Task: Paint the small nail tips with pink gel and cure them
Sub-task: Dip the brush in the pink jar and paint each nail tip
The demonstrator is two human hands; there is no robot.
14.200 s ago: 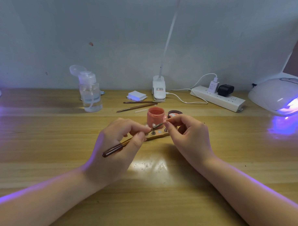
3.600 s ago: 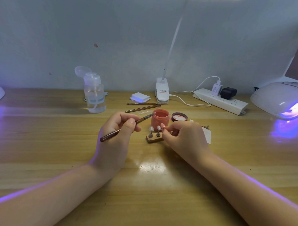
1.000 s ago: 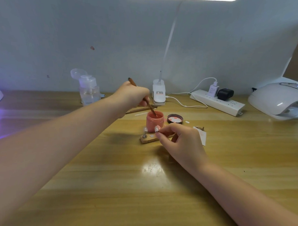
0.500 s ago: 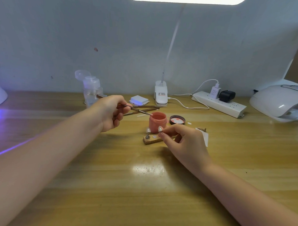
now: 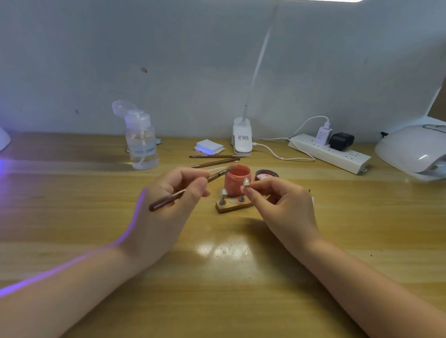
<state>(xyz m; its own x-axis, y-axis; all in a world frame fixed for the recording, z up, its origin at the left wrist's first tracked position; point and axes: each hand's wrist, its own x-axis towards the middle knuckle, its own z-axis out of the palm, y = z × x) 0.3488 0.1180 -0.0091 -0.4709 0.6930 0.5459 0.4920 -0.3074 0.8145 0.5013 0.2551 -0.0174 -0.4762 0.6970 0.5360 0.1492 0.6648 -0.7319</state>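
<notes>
Judging from the loaded brush (image 5: 188,190), gripped in the left hand (image 5: 170,205) with its long axis slanting up-right toward the pink gel pot (image 5: 237,180), painting is in hand, and the nail tip (image 5: 246,181), apparently pinched upright by the right hand (image 5: 279,203) before the pot, must be stroked steadily next.

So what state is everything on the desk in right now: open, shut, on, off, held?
Pink gel jar: open, lid off.
Jar lid: lying beside the jar.
Brush: held in left hand.
Nail tip: pinched by right hand.
Wooden stand: flat on desk.
Pump bottle: cap flipped open.
Right curing lamp: no glow visible.
</notes>
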